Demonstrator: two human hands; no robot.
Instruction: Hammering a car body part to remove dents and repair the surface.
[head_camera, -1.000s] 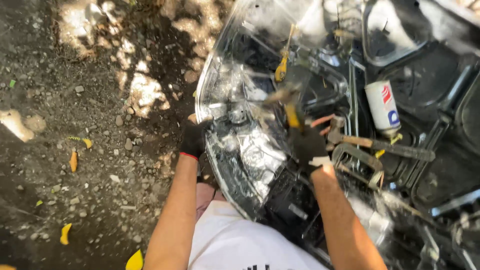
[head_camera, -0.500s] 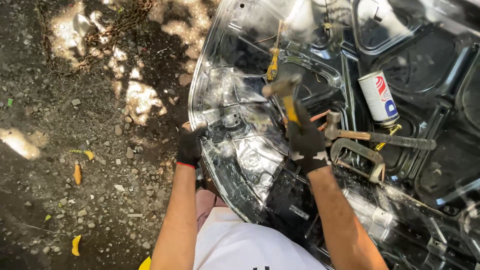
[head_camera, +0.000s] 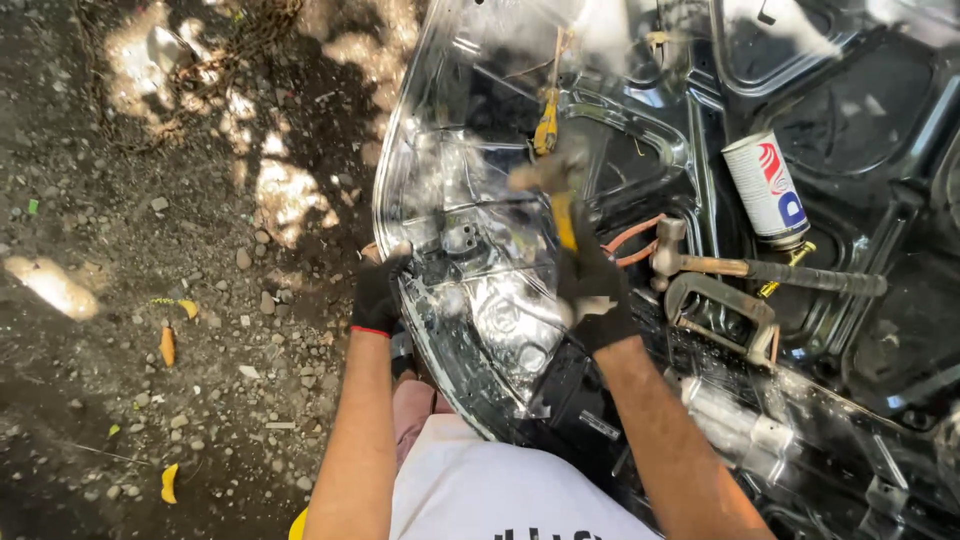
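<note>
Yellow-handled hammer rises from the right hand's closed grip; left hand clutches the panel edge.

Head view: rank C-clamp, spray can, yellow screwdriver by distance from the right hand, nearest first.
From the right hand:
1. C-clamp, just to its right on the panel.
2. Yellow screwdriver, above it.
3. Spray can, upper right, farthest.

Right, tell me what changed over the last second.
The right hand brought the yellow-handled hammer down toward the shiny metal panel; its head is blurred. The left hand kept its grip on the panel's edge. The spray can, second hammer and clamp lay unmoved.
</note>
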